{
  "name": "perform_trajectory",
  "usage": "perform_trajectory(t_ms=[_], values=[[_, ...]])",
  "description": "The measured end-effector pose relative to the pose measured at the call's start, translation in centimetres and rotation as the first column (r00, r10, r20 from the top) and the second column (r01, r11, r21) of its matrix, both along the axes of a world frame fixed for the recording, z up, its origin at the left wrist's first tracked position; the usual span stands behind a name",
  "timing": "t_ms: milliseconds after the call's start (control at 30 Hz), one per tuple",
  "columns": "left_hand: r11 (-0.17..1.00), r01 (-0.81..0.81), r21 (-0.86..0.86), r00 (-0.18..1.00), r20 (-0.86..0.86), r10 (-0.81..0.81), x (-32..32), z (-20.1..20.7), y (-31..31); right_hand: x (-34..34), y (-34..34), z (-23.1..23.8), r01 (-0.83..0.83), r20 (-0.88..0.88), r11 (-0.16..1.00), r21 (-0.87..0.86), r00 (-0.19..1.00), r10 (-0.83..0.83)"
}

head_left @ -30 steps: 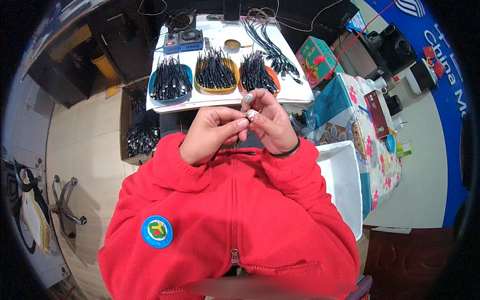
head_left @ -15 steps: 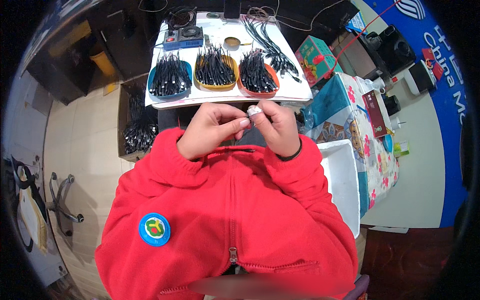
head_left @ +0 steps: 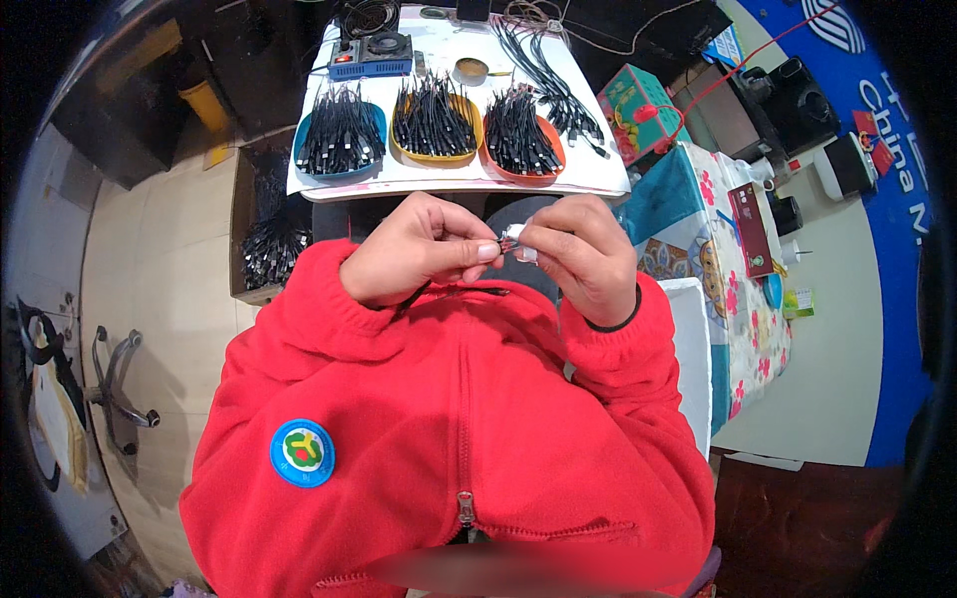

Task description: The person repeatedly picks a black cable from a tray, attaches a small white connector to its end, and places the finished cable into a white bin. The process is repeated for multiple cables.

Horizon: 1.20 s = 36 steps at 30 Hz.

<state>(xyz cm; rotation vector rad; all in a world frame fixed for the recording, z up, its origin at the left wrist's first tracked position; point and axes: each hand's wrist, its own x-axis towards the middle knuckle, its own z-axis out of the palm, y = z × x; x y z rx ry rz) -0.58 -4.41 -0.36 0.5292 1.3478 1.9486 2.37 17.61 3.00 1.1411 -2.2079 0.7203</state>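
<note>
My left hand [head_left: 424, 249] is closed, its thumb and index finger pinching the end of a thin dark cable. Fine reddish and dark wires [head_left: 507, 243] stick out from that pinch toward the right. From the other side my right hand [head_left: 586, 254] meets them with thumb and fingers closed together at the wire tips. White wrapping [head_left: 528, 255] shows at the right fingertips. Both hands are held in front of my chest, just short of the white table [head_left: 399, 185]. Most of the held cable is hidden by the left hand.
Blue [head_left: 339, 176], yellow [head_left: 435, 156] and orange [head_left: 523, 177] trays full of black cables line the table's near edge. Behind them are a blue device [head_left: 371, 68], a small round tin [head_left: 471, 70] and loose cables [head_left: 558, 95]. A cardboard box [head_left: 239, 224] of cables stands left, a white foam box [head_left: 693, 339] right.
My right hand has shifted right and turned, so the wires between the hands now show. My left hand has barely moved. The view has shifted slightly.
</note>
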Motion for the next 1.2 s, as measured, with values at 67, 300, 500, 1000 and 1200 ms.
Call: perform_trajectory(t_ms=[67,300,500,1000,1200], values=[[1.0,0.016,0.022,1.0,-0.004,-0.016,-0.1,0.0,0.0,-0.1,-0.2,0.1,0.002,-0.015,1.0,0.01,1.0,-0.002],[0.956,-0.285,-0.074,0.748,-0.641,0.173,0.8,-0.5,1.0,0.1,0.1,-0.6,0.039,0.163,0.999,0.002,0.986,-0.038],[0.836,-0.542,0.082,-0.162,-0.987,-0.008,1.4,-0.5,1.2,0.3,0.5,-2.3,0.247,0.853,0.821,-0.515,0.239,0.463],[0.888,-0.459,0.026,0.269,-0.948,0.167,1.5,-1.2,1.4,1.6,-0.2,-2.4,0.186,0.081,0.982,-0.03,0.98,-0.183],[0.856,-0.514,0.057,0.067,-0.992,0.107,1.7,-1.7,1.6,2.2,-0.5,-2.8,0.408,0.88,0.811,-0.418,0.403,0.251]])
